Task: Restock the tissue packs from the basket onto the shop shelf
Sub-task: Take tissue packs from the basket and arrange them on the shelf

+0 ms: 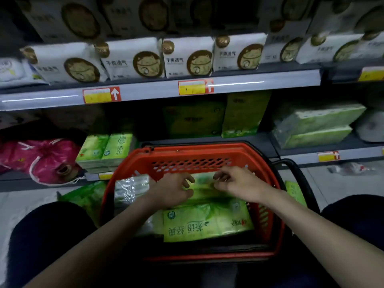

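Head view shows me the left hand (174,192) and right hand (234,183), fingers curled onto a green tissue pack (204,185) inside the red basket (187,150), which I judge light, squashy, slick-wrapped, best gripped by both ends.

1. The green tissue pack (202,185) at the far end of the red basket (187,151) is largely covered by the left hand (172,190) and the right hand (234,181); whether it is gripped cannot be told.
2. The print on the yellow price label (192,87) is blurred beyond reading.
3. The uppermost white packs (81,19) are cut off by the top edge.
4. The floor pack (295,191) right of the basket is partly hidden behind its rim.
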`<action>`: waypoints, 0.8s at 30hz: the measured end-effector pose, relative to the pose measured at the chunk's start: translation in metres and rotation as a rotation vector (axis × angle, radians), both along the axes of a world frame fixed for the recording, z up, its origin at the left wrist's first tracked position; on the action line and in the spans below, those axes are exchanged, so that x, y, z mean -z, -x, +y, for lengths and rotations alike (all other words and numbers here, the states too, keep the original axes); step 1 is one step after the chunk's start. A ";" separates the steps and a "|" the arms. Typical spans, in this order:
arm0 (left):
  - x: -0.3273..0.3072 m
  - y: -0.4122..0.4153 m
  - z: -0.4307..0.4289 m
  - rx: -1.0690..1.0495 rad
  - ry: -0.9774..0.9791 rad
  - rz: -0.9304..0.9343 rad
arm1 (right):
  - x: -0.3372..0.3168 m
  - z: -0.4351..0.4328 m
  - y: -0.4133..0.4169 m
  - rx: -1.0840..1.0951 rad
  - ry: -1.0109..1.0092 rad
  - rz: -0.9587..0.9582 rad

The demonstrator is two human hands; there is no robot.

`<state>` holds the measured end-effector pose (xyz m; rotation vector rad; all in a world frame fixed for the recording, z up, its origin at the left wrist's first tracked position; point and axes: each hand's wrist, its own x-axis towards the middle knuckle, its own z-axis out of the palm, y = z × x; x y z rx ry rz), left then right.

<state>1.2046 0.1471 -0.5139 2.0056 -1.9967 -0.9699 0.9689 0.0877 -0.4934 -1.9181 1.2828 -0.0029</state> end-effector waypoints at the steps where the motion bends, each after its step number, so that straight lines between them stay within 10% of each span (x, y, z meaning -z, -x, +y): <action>1: 0.006 0.004 0.001 0.095 -0.030 -0.069 | 0.006 0.003 0.001 -0.076 0.018 0.110; 12: 0.068 0.022 0.035 0.379 -0.361 -0.446 | 0.054 0.028 -0.011 -0.558 -0.009 0.625; 24: 0.041 0.020 0.017 0.432 -0.096 -0.525 | 0.055 0.017 -0.014 -0.503 -0.058 0.599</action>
